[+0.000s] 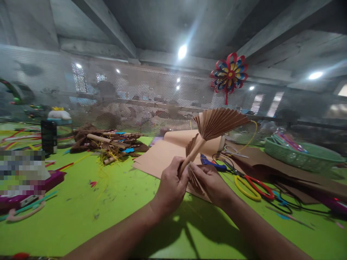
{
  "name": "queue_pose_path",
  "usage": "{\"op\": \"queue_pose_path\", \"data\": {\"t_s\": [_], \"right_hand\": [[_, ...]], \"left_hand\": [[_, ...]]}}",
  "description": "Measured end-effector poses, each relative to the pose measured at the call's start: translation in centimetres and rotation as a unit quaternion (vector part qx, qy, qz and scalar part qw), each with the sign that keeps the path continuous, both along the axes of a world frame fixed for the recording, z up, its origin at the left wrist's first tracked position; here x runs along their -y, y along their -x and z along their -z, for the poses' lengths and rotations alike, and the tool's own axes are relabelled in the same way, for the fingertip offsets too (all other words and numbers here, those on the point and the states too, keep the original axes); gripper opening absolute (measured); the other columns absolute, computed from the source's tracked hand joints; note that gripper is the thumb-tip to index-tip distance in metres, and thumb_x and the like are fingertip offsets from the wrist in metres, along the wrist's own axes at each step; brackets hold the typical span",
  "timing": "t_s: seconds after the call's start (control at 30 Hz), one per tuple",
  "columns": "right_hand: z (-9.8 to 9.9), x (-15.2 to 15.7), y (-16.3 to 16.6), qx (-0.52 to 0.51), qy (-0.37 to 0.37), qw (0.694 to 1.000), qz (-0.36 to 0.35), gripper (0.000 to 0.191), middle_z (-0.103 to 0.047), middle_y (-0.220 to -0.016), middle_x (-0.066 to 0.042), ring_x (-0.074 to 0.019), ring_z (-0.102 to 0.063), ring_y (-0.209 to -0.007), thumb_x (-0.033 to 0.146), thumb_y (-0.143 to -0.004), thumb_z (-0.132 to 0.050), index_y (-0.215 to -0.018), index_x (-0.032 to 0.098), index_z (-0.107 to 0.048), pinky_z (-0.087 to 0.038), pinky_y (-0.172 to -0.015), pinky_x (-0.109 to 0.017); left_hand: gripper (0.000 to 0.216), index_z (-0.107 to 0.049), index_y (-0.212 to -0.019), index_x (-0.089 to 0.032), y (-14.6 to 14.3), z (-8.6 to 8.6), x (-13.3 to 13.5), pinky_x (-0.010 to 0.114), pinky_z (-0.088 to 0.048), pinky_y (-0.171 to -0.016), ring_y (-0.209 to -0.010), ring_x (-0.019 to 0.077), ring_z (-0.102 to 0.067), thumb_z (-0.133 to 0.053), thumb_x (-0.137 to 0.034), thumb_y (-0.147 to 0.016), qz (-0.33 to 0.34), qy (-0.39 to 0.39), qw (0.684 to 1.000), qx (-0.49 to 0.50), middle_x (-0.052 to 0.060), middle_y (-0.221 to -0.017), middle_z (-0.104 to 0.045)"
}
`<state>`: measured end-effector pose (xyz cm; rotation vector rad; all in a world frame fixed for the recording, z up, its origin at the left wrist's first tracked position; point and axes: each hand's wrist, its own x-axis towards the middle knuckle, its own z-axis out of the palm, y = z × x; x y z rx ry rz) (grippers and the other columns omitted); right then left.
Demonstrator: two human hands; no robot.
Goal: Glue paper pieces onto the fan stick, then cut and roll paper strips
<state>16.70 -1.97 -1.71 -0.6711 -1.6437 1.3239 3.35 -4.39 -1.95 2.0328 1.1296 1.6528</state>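
Now, paper fan (217, 124): brown, pleated, spread wide at the top of a stick, raised above the bench and tilted up to the right.
Stick (195, 151): tan, slanting from the fan's base down into the left hand; a second, smaller pleated tuft partway along it.
Small pleated piece (195, 177): folded brown paper, pressed against the stick's lower end, right between both hands.
Left hand (170, 186): wrapped round the foot of the stick, fingers (182, 172) closed tight on it.
Right hand (214, 184): fingers pinched together on the small pleated piece, holding it to the stick.
Progress, by the look of it: top fan and one tuft already on; lowest piece at the stick but not visibly fixed; glued or merely held, impossible to tell.
Bench (108, 206): bright green, littered with scraps.
Tan sheet (162, 153): lying flat just beyond the hands.
Blue tool (213, 164): behind the right hand, beside the sheet; kind unclear.
Scissors (253, 187): red and yellow handles, right of the right hand, amid dark cords.
Green basket (298, 159): farther right, near the back.
Brown heap (108, 142): sticks and brown paper bits, back left.
Pinwheel (230, 74): red, blue, yellow, hanging on the mesh screen (135, 94) behind.
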Motion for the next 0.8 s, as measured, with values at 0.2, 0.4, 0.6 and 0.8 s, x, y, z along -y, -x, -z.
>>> {"op": "queue_pose_path", "data": {"t_s": [0.2, 0.4, 0.6, 0.8], "right_hand": [[-0.1, 0.1, 0.0, -0.042, 0.016, 0.999, 0.024, 0.049, -0.039, -0.038, 0.005, -0.0044, -0.031, -0.033, 0.051, -0.081, -0.054, -0.048, 0.015, -0.046, -0.02, -0.035, -0.02], [0.1, -0.7, -0.3, -0.121, 0.039, 0.99, 0.059, 0.035, -0.052, -0.055, 0.001, -0.0059, -0.041, -0.04, 0.044, -0.078, -0.059, -0.063, 0.014, -0.059, -0.029, -0.037, -0.019], [0.3, -1.1, -0.3, -0.111, -0.002, 0.992, 0.063, 0.018, -0.052, -0.061, 0.001, -0.0075, -0.043, -0.049, 0.03, -0.071, -0.069, -0.08, 0.014, -0.067, -0.036, -0.045, -0.022], [0.2, -0.9, -0.2, -0.101, -0.031, 0.993, 0.047, 0.025, -0.063, -0.081, -0.007, -0.012, -0.05, -0.062, 0.032, -0.073, -0.069, -0.091, 0.015, -0.069, -0.042, -0.053, -0.026]], "left_hand": [[0.015, -0.049, -0.093, -0.019, 0.0, -0.1, -0.6, 0.023, -0.04, -0.062, -0.066, 0.0122, -0.052, -0.044, -0.032, -0.088, 0.025, 0.052, 0.998, 0.018, -0.001, -0.074, -0.055], [0.023, -0.051, -0.097, -0.018, 0.2, -0.4, -1.2, 0.024, -0.04, -0.062, -0.071, 0.0138, -0.053, -0.048, -0.037, -0.086, 0.055, 0.093, 0.992, 0.069, 0.001, -0.08, -0.058], [0.024, -0.048, -0.101, -0.017, 0.3, -0.7, -1.2, 0.026, -0.043, -0.07, -0.08, 0.0146, -0.054, -0.053, -0.033, -0.084, 0.063, 0.072, 0.99, 0.108, 0.003, -0.088, -0.057], [0.027, -0.043, -0.103, -0.018, 0.2, -0.3, -1.4, 0.03, -0.047, -0.075, -0.086, 0.0167, -0.057, -0.056, -0.029, -0.082, 0.101, 0.078, 0.978, 0.163, 0.006, -0.095, -0.057]]}}
